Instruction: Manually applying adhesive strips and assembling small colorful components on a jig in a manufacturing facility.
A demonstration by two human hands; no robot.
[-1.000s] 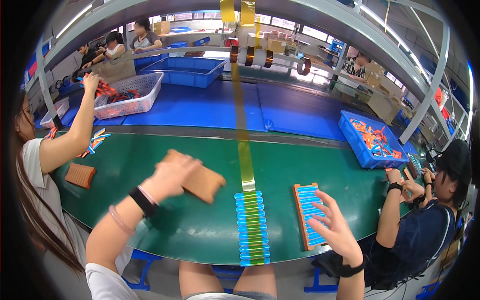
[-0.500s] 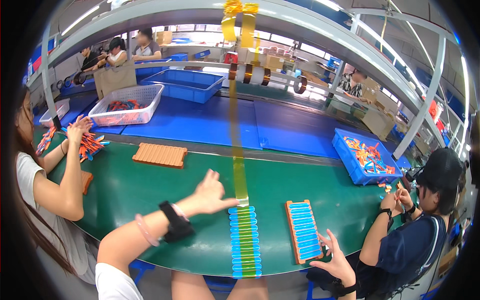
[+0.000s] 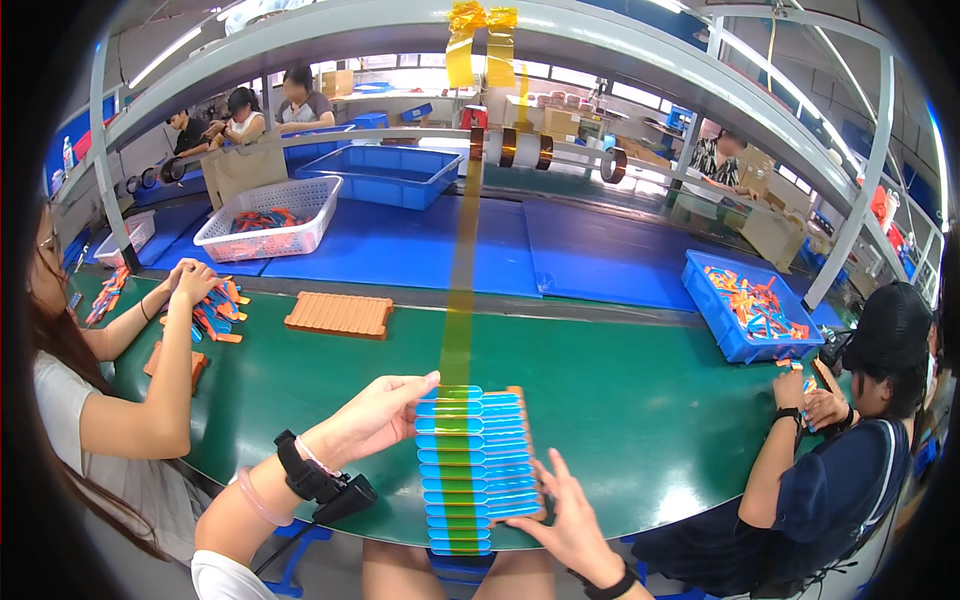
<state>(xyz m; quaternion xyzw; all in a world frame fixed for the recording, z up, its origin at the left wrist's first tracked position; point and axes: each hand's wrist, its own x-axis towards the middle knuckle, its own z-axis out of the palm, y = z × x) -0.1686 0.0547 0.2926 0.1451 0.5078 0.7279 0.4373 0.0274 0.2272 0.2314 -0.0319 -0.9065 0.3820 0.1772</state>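
A row of blue flat strips [image 3: 432, 484], joined down the middle by a yellow see-through tape [image 3: 459, 345], extends to the table's near edge. My left hand [image 3: 375, 418] pinches the top end of this taped row between thumb and fingers. Just right of the row, and partly covered by it, lies an orange-brown grooved tray [image 3: 515, 392] with blue strips in its grooves. My right hand [image 3: 572, 525] grips the tray's near right corner, thumb at the lower edge and fingers along the side.
Tape rolls [image 3: 508, 148] hang on a bar ahead. Another grooved tray [image 3: 338, 315] lies at the left. A white basket [image 3: 325, 205] and a blue bin [image 3: 745, 350] hold orange and blue pieces. Co-workers sit left [image 3: 120, 400] and right [image 3: 800, 510] at the green table [image 3: 640, 390].
My right hand has brought the tray left, against the taped row. My left hand has closed on the row's top end, and the row has shifted left.
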